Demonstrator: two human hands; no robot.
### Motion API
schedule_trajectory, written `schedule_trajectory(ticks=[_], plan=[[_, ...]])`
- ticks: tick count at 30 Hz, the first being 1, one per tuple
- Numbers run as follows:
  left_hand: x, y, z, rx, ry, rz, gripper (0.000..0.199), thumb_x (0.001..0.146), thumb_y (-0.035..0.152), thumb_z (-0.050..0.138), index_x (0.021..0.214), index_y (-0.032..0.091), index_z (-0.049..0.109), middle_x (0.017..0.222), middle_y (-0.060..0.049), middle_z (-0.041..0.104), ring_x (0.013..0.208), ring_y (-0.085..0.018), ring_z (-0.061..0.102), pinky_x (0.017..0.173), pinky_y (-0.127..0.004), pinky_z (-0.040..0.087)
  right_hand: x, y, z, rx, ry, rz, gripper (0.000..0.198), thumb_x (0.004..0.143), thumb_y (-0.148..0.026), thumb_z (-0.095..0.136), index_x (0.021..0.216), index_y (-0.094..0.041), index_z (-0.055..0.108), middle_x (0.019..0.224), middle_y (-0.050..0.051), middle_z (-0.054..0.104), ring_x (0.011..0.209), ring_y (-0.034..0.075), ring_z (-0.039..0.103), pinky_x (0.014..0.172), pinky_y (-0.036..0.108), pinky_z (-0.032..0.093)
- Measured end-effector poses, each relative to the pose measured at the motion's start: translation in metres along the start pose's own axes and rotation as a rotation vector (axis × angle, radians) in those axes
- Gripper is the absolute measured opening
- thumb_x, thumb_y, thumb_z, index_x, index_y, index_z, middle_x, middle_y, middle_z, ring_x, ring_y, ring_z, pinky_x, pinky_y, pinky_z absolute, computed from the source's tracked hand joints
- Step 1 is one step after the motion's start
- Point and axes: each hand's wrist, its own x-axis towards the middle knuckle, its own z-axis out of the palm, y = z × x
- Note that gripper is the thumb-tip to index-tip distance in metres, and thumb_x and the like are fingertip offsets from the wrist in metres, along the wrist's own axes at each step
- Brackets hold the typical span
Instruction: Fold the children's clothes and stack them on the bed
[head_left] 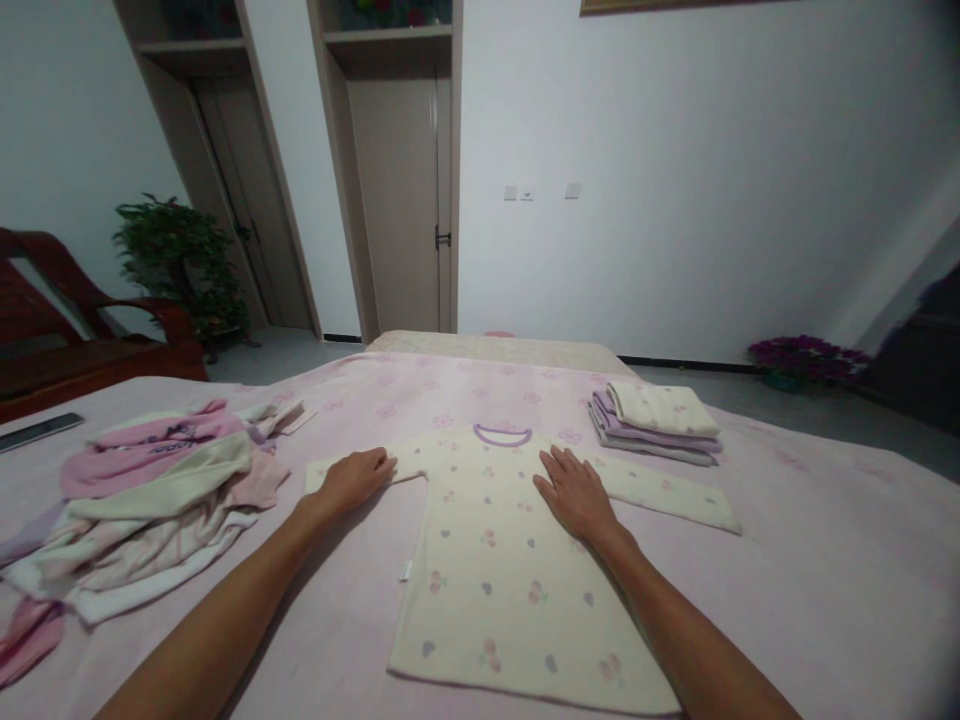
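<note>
A cream long-sleeved shirt (499,570) with a purple neckline and a print of cherries and hearts lies spread flat, its sleeves stretched out to both sides. On the left sleeve rests my left hand (358,478), its fingers curled and closed on the cloth. My right hand (576,492) lies open, palm down, over the shirt's right shoulder, close to where the other sleeve begins. My right forearm covers part of the shirt's right side edge.
A loose pile of clothes (165,500) lies at the left, near a dark phone (41,431). At the right sits a folded stack of garments (660,425). All rest on a pink flowered sheet (810,560). A wooden bench (82,330) and plant (180,260) stand beyond.
</note>
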Motion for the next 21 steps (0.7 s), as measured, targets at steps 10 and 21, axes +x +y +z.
schedule_trajectory(ticks=[10, 21], plan=[[0.004, 0.006, 0.009, 0.110, 0.149, -0.036, 0.044, 0.101, 0.035, 0.030, 0.128, 0.017, 0.060, 0.132, -0.016, 0.062, 0.123, -0.027, 0.056, 0.100, -0.039, 0.042, 0.000, -0.001, 0.000, 0.003, -0.005, 0.008, 0.062, 0.101, -0.052, 0.029, 0.153, -0.020, 0.038, 0.161, 0.010, 0.030, 0.149, 0.028, 0.022, 0.119, 0.048, 0.012], [0.003, -0.030, 0.041, 0.147, 0.039, 0.150, 0.063, 0.102, 0.054, 0.027, 0.156, 0.021, 0.031, 0.163, -0.014, 0.026, 0.151, -0.032, 0.022, 0.118, -0.047, 0.022, 0.001, 0.002, 0.003, 0.005, -0.005, -0.003, 0.061, 0.101, -0.051, 0.029, 0.153, -0.019, 0.037, 0.162, 0.010, 0.030, 0.150, 0.029, 0.021, 0.119, 0.048, 0.012]])
